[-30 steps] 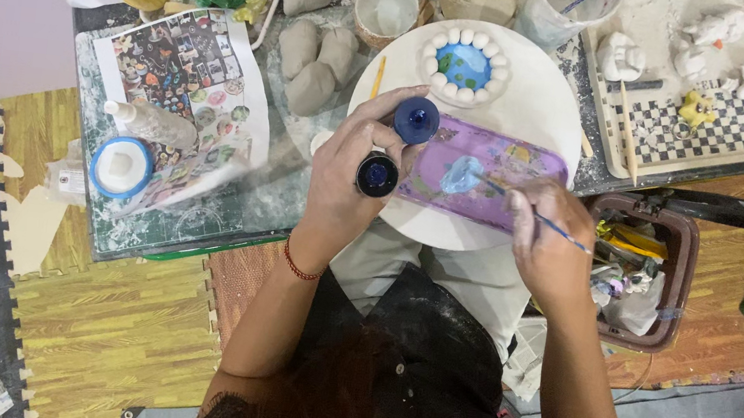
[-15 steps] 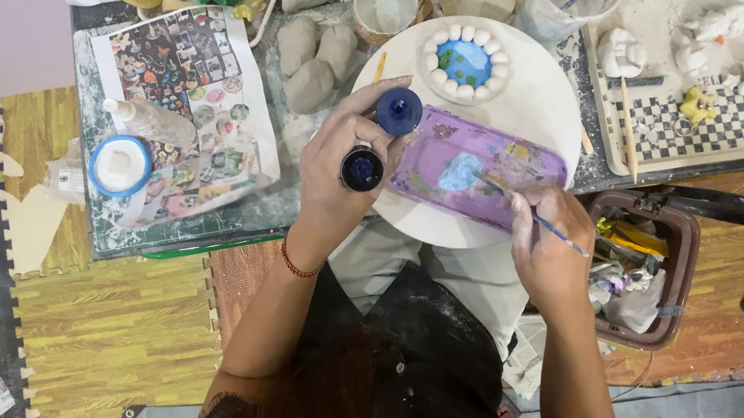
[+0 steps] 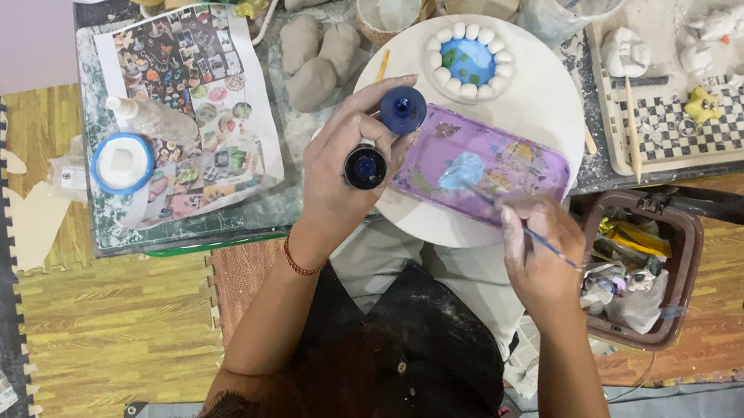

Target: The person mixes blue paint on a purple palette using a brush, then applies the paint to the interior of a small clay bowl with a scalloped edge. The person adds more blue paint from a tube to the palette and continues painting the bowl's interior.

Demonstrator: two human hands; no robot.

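At the far left a white jar with a blue rim [image 3: 122, 162] is sitting on a printed picture sheet [image 3: 189, 95] near the table's [image 3: 201, 234] front edge. The left hand [image 3: 350, 155] is wrapping its fingers [image 3: 384, 91] around a small dark blue paint bottle [image 3: 365, 166], its blue cap [image 3: 402, 109] pinched just above. Beside it, a purple paint-smeared palette [image 3: 489, 162] is lying on a round white board [image 3: 543, 98]. The right hand [image 3: 540, 251] is pinching a thin blue brush [image 3: 519, 226], tip dipping into pale blue paint. A brown bin of scraps [image 3: 636, 267] is crowding the right.
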